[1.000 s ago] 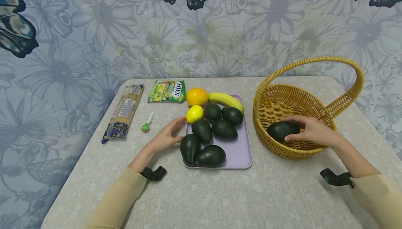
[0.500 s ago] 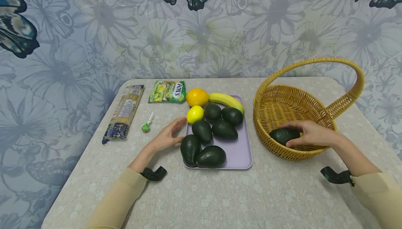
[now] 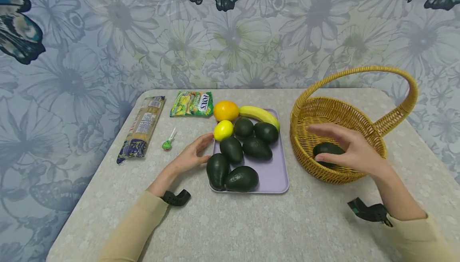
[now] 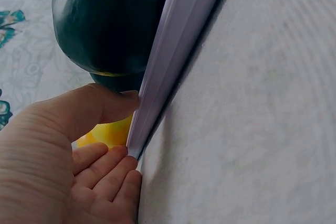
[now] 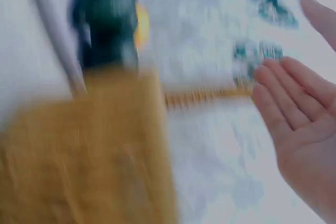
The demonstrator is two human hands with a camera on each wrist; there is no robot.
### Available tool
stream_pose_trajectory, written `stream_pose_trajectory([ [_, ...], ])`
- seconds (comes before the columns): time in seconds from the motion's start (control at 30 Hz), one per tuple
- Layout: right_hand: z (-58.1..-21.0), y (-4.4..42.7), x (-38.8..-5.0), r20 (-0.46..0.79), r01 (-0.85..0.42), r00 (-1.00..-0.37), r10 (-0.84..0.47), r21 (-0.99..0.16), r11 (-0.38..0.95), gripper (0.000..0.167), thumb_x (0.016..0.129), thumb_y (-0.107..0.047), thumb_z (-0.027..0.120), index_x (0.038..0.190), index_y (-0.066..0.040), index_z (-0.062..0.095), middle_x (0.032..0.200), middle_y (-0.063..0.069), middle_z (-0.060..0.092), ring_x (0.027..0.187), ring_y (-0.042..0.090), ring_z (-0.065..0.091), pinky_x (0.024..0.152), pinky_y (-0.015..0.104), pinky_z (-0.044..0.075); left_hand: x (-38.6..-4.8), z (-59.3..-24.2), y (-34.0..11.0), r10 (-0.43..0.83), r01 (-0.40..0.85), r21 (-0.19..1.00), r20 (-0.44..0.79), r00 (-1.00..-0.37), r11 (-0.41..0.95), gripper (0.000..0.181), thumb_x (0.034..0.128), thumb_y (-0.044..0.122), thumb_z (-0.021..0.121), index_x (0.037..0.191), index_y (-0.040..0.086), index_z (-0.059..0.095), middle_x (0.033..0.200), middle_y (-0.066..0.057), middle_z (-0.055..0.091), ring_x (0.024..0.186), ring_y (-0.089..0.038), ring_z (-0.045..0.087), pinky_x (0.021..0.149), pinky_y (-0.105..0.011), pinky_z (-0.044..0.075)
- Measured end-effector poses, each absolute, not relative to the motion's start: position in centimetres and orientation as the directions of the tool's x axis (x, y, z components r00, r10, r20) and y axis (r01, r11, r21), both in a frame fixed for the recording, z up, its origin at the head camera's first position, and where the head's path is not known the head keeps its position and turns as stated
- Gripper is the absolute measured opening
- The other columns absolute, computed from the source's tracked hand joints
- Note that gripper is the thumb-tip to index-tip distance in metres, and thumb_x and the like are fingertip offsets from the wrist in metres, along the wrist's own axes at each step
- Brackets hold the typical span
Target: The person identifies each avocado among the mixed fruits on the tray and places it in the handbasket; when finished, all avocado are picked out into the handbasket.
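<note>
Inside the wicker basket (image 3: 336, 108), one avocado (image 3: 328, 149) now lies by itself: the right hand (image 3: 350, 148), whose fingers curled over it half a second ago, has let go and risen above it. In the right wrist view those fingers are straight and side by side, the thumb spread away, with nothing between them, so this avocado looks placed and the hand free. Little else has changed. The left hand (image 3: 190, 158) stays at the near-left edge of the tray (image 3: 274, 178), thumb spread from loosely extended fingers, gripping nothing. Six avocados (image 3: 257, 148) remain on the tray, with a lemon (image 3: 223, 130), an orange (image 3: 225, 111) and a banana (image 3: 259, 114) toward its far side.
</note>
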State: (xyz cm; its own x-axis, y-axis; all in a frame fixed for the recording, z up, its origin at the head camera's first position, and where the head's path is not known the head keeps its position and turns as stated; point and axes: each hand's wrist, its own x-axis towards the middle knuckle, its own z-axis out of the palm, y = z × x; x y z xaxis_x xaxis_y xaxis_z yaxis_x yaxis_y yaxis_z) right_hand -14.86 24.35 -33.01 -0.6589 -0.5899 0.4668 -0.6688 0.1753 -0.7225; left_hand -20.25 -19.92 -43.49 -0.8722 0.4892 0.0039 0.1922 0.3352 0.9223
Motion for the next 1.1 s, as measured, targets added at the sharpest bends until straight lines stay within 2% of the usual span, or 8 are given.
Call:
stream_pose_trajectory([
  [0.07,-33.8,22.0,-14.7,0.511,-0.671,-0.599,-0.617,-0.741,0.037,0.069,0.065,0.022,0.073,0.129,0.012,0.048,0.131,0.024,0.050,0.123,0.024,0.048,0.102,0.027,0.039,-20.3,-43.7,-20.0,0.487,0.200,0.921,0.012,-0.873,0.335,0.072,0.0865,-0.002,0.064,0.147,0.001,0.025,0.150,-0.019,0.027,0.138,-0.032,0.024,0.114,-0.043,0.019],
  [0.17,-35.3,18.8,-14.8,0.488,-0.635,-0.574,-0.658,-0.772,-0.018,0.067,0.070,0.015,0.074,0.131,0.009,0.047,0.133,0.019,0.051,0.124,0.024,0.047,0.104,0.030,0.038,-20.4,-43.8,-20.2,0.480,0.197,0.920,0.012,-0.877,0.338,0.072,0.0863,-0.001,0.065,0.147,0.003,0.026,0.150,-0.017,0.028,0.138,-0.029,0.025,0.114,-0.041,0.020],
  [0.3,-37.4,15.6,-15.2,0.389,-0.558,-0.596,-0.703,-0.829,0.015,0.064,0.076,0.002,0.077,0.133,0.001,0.049,0.134,0.014,0.051,0.124,0.025,0.047,0.105,0.034,0.037,-20.4,-43.7,-20.1,0.486,0.204,0.922,0.020,-0.874,0.328,0.072,0.0862,-0.002,0.065,0.147,0.002,0.026,0.150,-0.018,0.027,0.138,-0.030,0.025,0.114,-0.041,0.020],
  [0.4,-38.9,14.1,-15.5,0.330,-0.494,-0.615,-0.716,-0.869,0.023,0.062,0.077,-0.001,0.077,0.133,-0.001,0.049,0.134,0.016,0.051,0.123,0.027,0.047,0.105,0.038,0.037,-20.1,-42.9,-19.9,0.498,0.207,0.924,0.020,-0.867,0.323,0.072,0.0861,-0.003,0.064,0.146,-0.003,0.024,0.150,-0.022,0.026,0.138,-0.033,0.024,0.114,-0.043,0.019],
  [0.57,-40.8,12.5,-15.5,0.225,-0.416,-0.660,-0.717,-0.904,0.099,0.060,0.078,-0.005,0.077,0.133,-0.007,0.052,0.132,0.011,0.054,0.121,0.024,0.050,0.104,0.039,0.039,-19.5,-41.9,-19.5,0.504,0.213,0.923,0.024,-0.863,0.321,0.070,0.0859,-0.004,0.063,0.144,-0.007,0.024,0.148,-0.025,0.026,0.137,-0.037,0.024,0.113,-0.046,0.020],
  [0.77,-40.2,11.5,-14.6,0.211,-0.411,-0.666,-0.716,-0.904,0.116,0.057,0.077,0.001,0.075,0.129,0.004,0.052,0.128,0.018,0.055,0.118,0.033,0.052,0.101,0.046,0.040,-20.4,-43.9,-20.0,0.500,0.242,0.918,0.056,-0.864,0.315,0.071,0.0860,-0.002,0.065,0.146,0.000,0.027,0.149,-0.019,0.029,0.137,-0.032,0.026,0.113,-0.042,0.020],
  [0.87,-40.9,11.5,-14.9,0.212,-0.415,-0.671,-0.711,-0.901,0.124,0.057,0.078,-0.003,0.076,0.130,0.000,0.053,0.129,0.013,0.056,0.117,0.029,0.053,0.100,0.043,0.042,-20.4,-44.1,-20.1,0.498,0.234,0.920,0.051,-0.866,0.314,0.071,0.0856,-0.002,0.065,0.146,0.001,0.028,0.150,-0.018,0.029,0.137,-0.030,0.026,0.114,-0.042,0.020],
  [1.1,-43.1,11.4,-15.5,0.172,-0.440,-0.672,-0.720,-0.875,0.202,0.061,0.076,-0.025,0.080,0.130,-0.011,0.056,0.128,-0.002,0.057,0.115,0.015,0.053,0.097,0.032,0.045,-20.4,-44.1,-20.1,0.496,0.231,0.920,0.046,-0.867,0.318,0.071,0.0858,-0.002,0.065,0.146,0.002,0.028,0.150,-0.018,0.029,0.137,-0.031,0.026,0.114,-0.043,0.020],
])
